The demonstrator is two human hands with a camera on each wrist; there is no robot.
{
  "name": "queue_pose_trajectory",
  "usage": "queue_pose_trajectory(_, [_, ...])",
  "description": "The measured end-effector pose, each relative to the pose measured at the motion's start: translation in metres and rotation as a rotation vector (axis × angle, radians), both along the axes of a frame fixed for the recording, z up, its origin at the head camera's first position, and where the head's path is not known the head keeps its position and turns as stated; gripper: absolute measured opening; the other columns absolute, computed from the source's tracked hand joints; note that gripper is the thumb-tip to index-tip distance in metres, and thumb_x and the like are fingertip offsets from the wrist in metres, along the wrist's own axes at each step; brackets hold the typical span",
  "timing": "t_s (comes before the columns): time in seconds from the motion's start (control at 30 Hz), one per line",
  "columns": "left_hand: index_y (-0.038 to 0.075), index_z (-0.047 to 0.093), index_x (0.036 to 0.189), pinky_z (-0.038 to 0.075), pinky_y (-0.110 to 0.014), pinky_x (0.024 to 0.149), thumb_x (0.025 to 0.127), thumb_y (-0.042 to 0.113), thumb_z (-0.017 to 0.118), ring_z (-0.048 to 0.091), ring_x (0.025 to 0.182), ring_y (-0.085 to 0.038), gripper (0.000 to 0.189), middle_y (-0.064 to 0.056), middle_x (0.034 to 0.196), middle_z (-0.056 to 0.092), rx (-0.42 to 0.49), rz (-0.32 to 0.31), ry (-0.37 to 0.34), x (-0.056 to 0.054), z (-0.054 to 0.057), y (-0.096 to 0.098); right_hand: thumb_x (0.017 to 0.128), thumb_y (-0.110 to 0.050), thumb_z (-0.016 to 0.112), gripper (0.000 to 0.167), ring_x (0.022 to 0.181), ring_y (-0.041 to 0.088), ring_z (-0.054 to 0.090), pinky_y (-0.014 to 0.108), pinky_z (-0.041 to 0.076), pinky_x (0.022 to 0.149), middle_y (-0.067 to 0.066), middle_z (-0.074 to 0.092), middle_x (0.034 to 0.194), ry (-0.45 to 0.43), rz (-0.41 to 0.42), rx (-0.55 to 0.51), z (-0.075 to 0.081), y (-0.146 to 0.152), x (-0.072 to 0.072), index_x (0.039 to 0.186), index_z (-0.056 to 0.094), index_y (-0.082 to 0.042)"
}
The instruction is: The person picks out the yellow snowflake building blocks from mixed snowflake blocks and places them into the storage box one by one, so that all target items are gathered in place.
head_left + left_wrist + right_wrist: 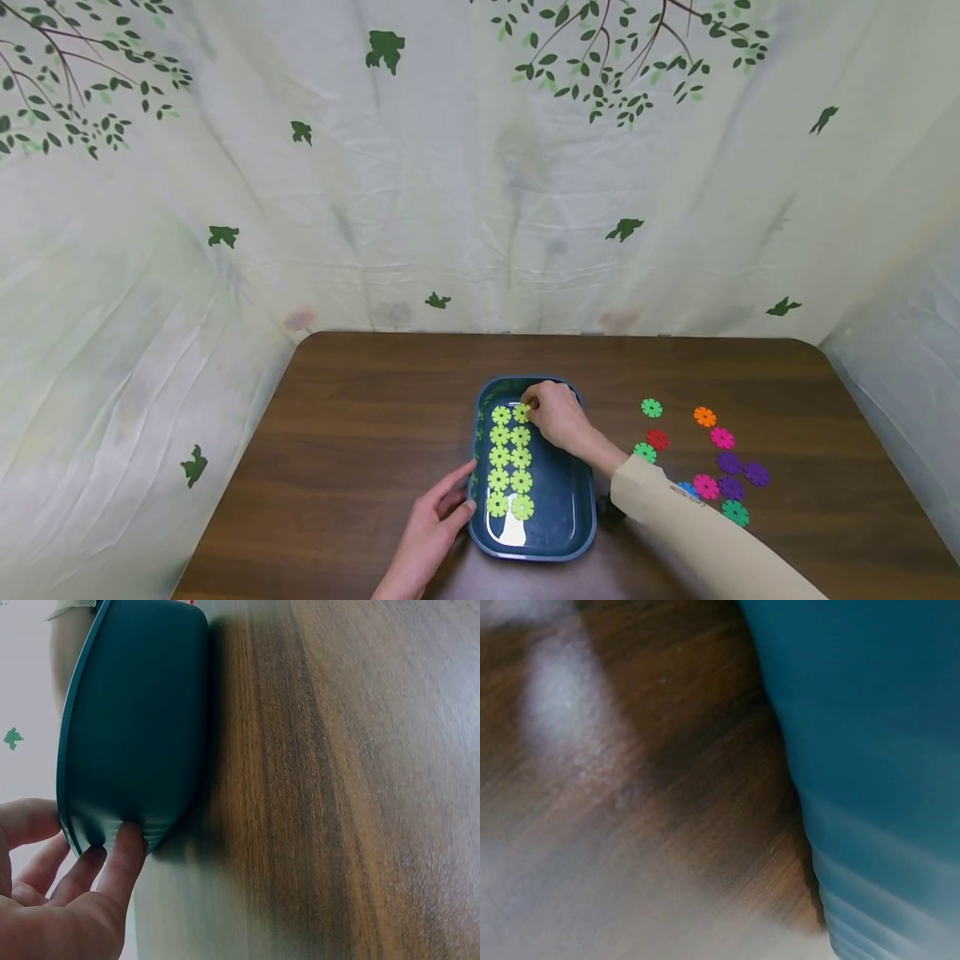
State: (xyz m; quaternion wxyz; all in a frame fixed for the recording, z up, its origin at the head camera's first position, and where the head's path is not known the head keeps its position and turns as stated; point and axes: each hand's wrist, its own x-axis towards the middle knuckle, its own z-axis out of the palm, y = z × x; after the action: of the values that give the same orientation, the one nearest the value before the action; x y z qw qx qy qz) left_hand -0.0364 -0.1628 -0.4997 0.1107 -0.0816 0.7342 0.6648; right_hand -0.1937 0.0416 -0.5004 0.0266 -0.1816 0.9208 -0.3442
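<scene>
A dark blue tray point(557, 500) with a raised rim rests on the wooden table. Inside its left half, yellow-green flower-shaped discs point(521, 457) lie in two columns. My right hand point(558, 414) reaches over the tray's right side and pinches the far yellow-green flower-shaped disc point(521, 413) of the second column; the fingertips partly cover it. My left hand point(429, 529) touches the tray's left side. In the left wrist view, its relaxed fingers point(124, 859) rest on the outer wall and rim. Only the tray's outer wall point(877, 765) and the table appear in the right wrist view.
Loose flower discs lie right of the tray: green point(652, 408), red point(657, 439), orange point(704, 417), pink point(722, 438), purple point(757, 474) and a partly covered blue one point(687, 489). The right sleeve point(697, 521) passes close to them. A leaf-patterned curtain point(465, 183) hangs behind the table.
</scene>
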Motion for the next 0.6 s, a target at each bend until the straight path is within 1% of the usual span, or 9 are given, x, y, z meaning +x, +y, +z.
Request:
queue_pose_trajectory(0.27, [0.017,0.053,0.143,0.050,-0.033,0.081,0.093,0.007,0.062,0.056,0.115,-0.031,0.052,-0.019,0.144,0.047,-0.022,-0.007,0.010,-0.0003,0.0002,-0.0001,0.088,-0.003,0.071,0.015,0.073,0.016,0.060,0.033,0.051,0.065,0.007,0.070,0.090,-0.006,-0.011,0.007,-0.0007,-0.0011,0.0000,0.103,0.075,-0.003])
queue_pose_trajectory(0.5, [0.017,0.052,0.144,0.051,-0.033,0.079,0.094,0.007,0.061,0.057,0.114,-0.031,0.052,-0.019,0.142,0.048,-0.021,-0.009,-0.001,-0.0007,-0.0004,-0.0002,0.087,-0.003,0.073,0.015,0.068,0.013,0.059,0.031,0.051,0.062,0.005,0.070,0.085,0.024,-0.017,0.019,-0.0035,-0.0020,-0.0011,0.101,0.075,-0.003])
queue_pose_trajectory(0.6, [0.016,0.052,0.144,0.050,-0.034,0.079,0.094,0.007,0.061,0.057,0.114,-0.031,0.052,-0.019,0.142,0.048,-0.018,-0.011,-0.004,-0.0005,-0.0005,-0.0005,0.087,-0.002,0.071,0.014,0.066,0.012,0.058,0.030,0.050,0.062,0.007,0.071,0.086,0.032,-0.014,0.026,-0.0033,-0.0023,-0.0007,0.100,0.076,-0.002])
